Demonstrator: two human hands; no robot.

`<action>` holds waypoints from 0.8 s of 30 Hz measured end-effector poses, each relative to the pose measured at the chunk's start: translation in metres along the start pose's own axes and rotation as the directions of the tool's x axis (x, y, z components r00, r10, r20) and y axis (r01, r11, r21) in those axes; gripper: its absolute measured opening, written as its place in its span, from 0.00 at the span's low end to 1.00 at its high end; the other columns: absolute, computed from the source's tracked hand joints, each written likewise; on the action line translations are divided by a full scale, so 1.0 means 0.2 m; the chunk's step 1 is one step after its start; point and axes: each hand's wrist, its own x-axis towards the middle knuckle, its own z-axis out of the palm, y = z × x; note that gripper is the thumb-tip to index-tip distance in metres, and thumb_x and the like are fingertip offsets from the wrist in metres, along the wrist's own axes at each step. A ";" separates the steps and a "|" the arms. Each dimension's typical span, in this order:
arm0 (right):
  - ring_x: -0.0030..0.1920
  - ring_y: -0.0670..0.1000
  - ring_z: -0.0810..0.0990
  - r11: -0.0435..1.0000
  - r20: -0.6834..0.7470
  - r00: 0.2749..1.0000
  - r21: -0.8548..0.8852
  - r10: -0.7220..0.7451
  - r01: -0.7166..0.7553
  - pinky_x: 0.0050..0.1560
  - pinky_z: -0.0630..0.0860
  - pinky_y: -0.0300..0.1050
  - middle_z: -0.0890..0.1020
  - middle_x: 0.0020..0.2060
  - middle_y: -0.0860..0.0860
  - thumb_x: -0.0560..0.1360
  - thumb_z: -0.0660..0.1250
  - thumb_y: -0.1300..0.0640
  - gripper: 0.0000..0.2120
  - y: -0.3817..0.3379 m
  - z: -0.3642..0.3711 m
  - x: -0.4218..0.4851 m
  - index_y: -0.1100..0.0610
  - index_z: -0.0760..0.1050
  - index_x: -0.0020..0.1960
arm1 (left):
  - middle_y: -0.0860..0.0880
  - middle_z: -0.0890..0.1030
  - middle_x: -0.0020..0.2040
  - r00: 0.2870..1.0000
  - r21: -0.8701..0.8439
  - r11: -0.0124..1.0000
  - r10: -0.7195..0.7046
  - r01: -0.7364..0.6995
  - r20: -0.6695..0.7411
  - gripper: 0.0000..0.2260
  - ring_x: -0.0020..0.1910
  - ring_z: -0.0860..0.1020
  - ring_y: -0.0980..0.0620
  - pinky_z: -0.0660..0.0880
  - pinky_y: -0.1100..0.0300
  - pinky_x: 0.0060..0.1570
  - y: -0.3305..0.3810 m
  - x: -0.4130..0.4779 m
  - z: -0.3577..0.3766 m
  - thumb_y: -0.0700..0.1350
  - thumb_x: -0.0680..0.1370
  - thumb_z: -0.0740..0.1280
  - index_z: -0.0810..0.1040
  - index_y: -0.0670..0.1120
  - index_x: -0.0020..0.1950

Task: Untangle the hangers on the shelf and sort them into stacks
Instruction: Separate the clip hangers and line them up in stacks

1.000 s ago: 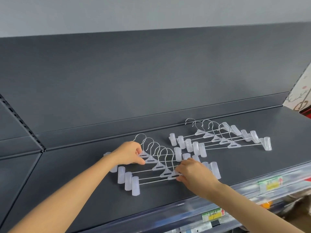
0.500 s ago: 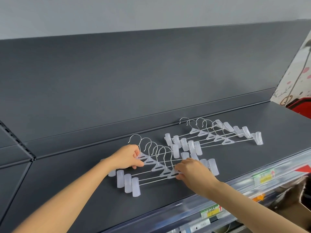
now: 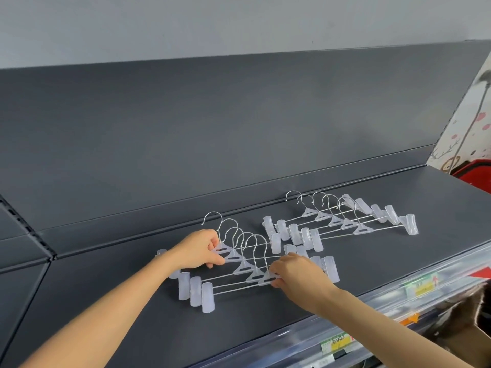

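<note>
Lying lengthwise along the shelf (image 3: 252, 322), the near hanger stack (image 3: 245, 267) is pinched at its rear by the left hand (image 3: 198, 249), its front by the right hand (image 3: 297, 277).

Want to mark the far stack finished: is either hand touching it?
No, the left hand and right hand both grip hangers of the near stack, while the far stack lies clear of both hands.

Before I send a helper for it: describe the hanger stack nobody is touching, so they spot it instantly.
On the grey shelf lie two fanned stacks of clear clip hangers. Take the right stack, lying farther back. Unlike the left stack, it lies untouched.
</note>
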 end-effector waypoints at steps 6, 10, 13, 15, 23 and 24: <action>0.51 0.55 0.73 1.000 -0.017 1.000 -0.018 0.016 -0.016 0.42 0.61 0.43 0.78 0.47 0.54 0.78 0.60 0.54 0.09 -0.03 0.03 0.05 0.59 0.74 0.50 | 0.51 0.79 0.34 0.999 -0.017 1.000 0.022 -0.022 -0.026 0.12 0.26 0.75 0.64 0.68 0.65 0.33 -0.07 0.01 -0.02 0.46 0.71 0.73 0.72 0.44 0.46; 0.50 0.56 0.73 0.999 -0.023 0.999 -0.022 0.023 -0.024 0.42 0.61 0.43 0.78 0.47 0.54 0.79 0.60 0.55 0.08 -0.04 0.03 0.10 0.59 0.73 0.49 | 0.49 0.79 0.35 0.998 -0.031 0.999 0.018 -0.020 -0.054 0.14 0.27 0.76 0.63 0.69 0.62 0.34 -0.10 0.03 -0.03 0.45 0.71 0.74 0.72 0.40 0.47; 0.50 0.56 0.73 0.999 -0.023 0.999 -0.025 0.026 -0.026 0.42 0.60 0.43 0.78 0.46 0.55 0.78 0.61 0.56 0.07 -0.05 0.03 0.13 0.60 0.73 0.48 | 0.48 0.79 0.34 0.998 -0.026 1.000 0.014 -0.016 -0.061 0.14 0.26 0.75 0.63 0.69 0.61 0.35 -0.12 0.05 -0.05 0.45 0.71 0.74 0.72 0.41 0.46; 0.50 0.57 0.73 0.999 -0.025 0.999 -0.024 0.023 -0.024 0.42 0.60 0.43 0.78 0.46 0.55 0.78 0.61 0.57 0.07 -0.07 0.03 0.16 0.60 0.74 0.48 | 0.49 0.79 0.33 0.998 -0.023 1.000 0.007 -0.009 -0.059 0.13 0.27 0.76 0.62 0.70 0.61 0.35 -0.15 0.05 -0.07 0.45 0.70 0.74 0.71 0.43 0.44; 0.50 0.57 0.73 0.999 -0.033 0.999 -0.043 0.005 -0.006 0.43 0.61 0.43 0.78 0.47 0.55 0.79 0.60 0.56 0.08 -0.12 0.06 0.26 0.60 0.74 0.51 | 0.48 0.79 0.35 0.997 -0.032 0.999 -0.026 0.024 -0.072 0.14 0.29 0.79 0.61 0.71 0.61 0.35 -0.23 0.05 -0.14 0.45 0.70 0.74 0.73 0.40 0.47; 0.50 0.57 0.73 0.999 -0.033 0.999 -0.043 0.003 -0.004 0.42 0.61 0.43 0.78 0.47 0.55 0.79 0.60 0.56 0.08 -0.12 0.06 0.26 0.60 0.74 0.50 | 0.47 0.80 0.35 0.997 -0.037 0.999 -0.030 0.028 -0.074 0.15 0.29 0.79 0.60 0.71 0.61 0.35 -0.23 0.05 -0.14 0.45 0.70 0.74 0.73 0.39 0.48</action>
